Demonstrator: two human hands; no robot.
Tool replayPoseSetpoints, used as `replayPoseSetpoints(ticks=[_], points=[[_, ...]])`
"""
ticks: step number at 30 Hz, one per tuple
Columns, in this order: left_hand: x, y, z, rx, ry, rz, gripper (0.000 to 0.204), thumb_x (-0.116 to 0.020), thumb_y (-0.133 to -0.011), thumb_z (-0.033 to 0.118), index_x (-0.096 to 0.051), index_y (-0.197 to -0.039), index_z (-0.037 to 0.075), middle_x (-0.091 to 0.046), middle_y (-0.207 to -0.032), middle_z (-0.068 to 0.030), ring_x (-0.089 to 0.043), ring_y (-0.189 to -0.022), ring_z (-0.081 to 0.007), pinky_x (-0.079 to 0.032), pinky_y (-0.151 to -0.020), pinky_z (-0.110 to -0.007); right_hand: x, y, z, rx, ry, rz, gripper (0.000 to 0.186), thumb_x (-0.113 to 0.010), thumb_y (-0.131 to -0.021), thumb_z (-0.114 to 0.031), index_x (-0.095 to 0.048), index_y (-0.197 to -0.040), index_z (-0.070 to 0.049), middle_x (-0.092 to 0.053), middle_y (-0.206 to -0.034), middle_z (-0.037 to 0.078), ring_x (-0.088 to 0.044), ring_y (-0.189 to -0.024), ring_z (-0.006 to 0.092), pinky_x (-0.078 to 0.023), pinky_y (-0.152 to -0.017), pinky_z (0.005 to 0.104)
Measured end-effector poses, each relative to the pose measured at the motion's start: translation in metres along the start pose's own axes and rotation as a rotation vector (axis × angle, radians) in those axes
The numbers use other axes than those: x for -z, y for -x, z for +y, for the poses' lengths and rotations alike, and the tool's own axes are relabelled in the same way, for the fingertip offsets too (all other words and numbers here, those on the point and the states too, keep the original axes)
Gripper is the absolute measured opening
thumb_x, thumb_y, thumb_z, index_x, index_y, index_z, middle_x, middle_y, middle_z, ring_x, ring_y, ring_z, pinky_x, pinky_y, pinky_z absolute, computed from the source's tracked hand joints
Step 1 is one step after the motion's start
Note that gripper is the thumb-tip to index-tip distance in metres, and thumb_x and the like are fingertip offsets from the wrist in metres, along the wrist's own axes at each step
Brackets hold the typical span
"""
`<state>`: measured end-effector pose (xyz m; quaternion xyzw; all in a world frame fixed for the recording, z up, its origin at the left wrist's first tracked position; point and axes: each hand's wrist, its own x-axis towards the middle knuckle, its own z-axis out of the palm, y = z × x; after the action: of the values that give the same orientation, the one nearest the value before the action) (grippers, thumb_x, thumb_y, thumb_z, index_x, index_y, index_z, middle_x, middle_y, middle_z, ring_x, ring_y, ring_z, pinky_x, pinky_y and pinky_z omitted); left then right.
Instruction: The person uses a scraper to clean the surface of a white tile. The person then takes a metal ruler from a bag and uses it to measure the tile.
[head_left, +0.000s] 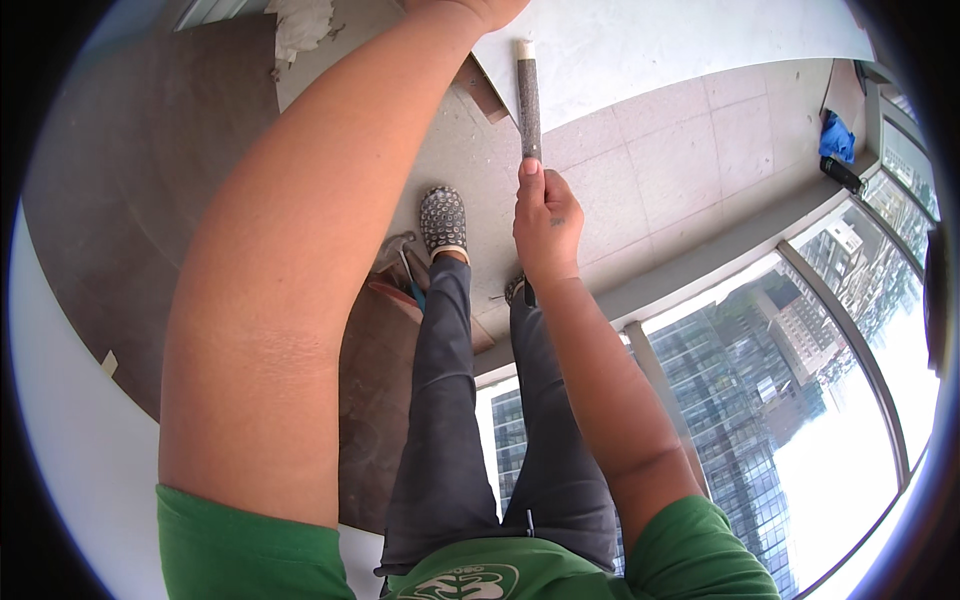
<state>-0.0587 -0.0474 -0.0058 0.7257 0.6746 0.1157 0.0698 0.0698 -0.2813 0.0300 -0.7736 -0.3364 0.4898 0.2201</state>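
My right hand (548,220) is closed round a speckled grey stick (530,105) with a pale end, held pointing upward in the picture, over the edge of a white board (670,35). My left arm stretches up to my left hand (465,10) at the top edge of the picture, at the board's left part; its fingers are out of sight, so I cannot tell what they touch. A strip of brown material (485,90) shows under the board's left edge.
Below me are my speckled clog (443,215), tiled floor (680,160) and dark brown flooring (100,260). A hammer (395,245) and other tools lie beside my foot. Torn pale scraps (298,25) lie upper left. Windows (740,400) run along the right, near a blue item (836,135).
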Motion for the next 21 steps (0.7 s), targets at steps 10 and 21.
replayPoseSetpoints(ticks=[10, 21], points=[[-0.004, 0.000, -0.001, -0.018, 0.007, 0.037, 0.063, -0.025, -0.108, 0.047, -0.036, -0.157, 0.009, -0.025, -0.169, -0.0089, -0.019, -0.156, -0.0239, -0.010, -0.128, -0.048, 0.012, -0.019, -0.019, -0.207, -0.321, 0.043, 0.047, -0.059, -0.104, -0.047, -0.052, -0.078, -0.009, -0.046, -0.063, -0.003, -0.042, -0.048, 0.0065, -0.035, -0.042, 0.0238], [0.019, 0.065, 0.005, -0.387, 0.023, 0.052, 0.064, -0.050, -0.101, 0.048, -0.047, -0.148, 0.005, -0.039, -0.158, -0.0215, -0.031, -0.150, -0.0360, -0.017, -0.124, -0.054, 0.097, 0.013, -0.004, -0.253, -0.403, 0.089, 0.041, -0.056, -0.106, -0.040, -0.057, -0.085, -0.005, -0.050, -0.063, 0.001, -0.047, -0.049, 0.0095, -0.038, -0.045, 0.0254]])
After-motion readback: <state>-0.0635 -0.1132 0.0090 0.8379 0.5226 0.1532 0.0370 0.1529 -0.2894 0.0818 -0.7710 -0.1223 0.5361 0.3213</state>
